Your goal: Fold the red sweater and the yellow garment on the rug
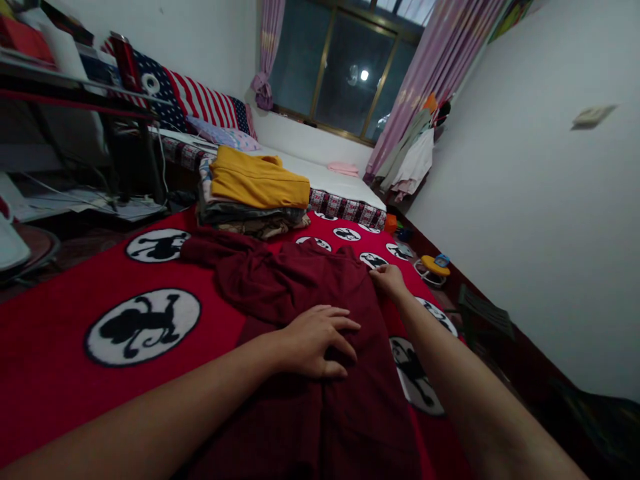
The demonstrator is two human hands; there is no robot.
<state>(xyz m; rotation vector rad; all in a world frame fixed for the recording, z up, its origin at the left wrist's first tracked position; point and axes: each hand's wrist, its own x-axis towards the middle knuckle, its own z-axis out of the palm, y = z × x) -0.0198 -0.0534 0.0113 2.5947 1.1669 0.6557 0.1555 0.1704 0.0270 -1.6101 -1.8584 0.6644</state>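
Observation:
A maroon garment (295, 280) lies spread over the red blanket, one sleeve-like part stretching to the far left. Its near end runs out of view at the bottom. On its middle rests my left hand (320, 343), fingers apart and palm down. My right hand (389, 280) is closed in a pinch at the garment's right edge, near its far end. Just beyond the garment stands a stack of folded clothes (255, 217) with a yellow folded garment (260, 177) on top.
The red blanket (60, 353) has white circles with black monkey figures. Behind it is a bed (300, 160) below the window. At left stands a cluttered desk (75, 87). Clothes (417, 160) hang by the curtain, and a yellow stool (434, 265) stands along the right wall.

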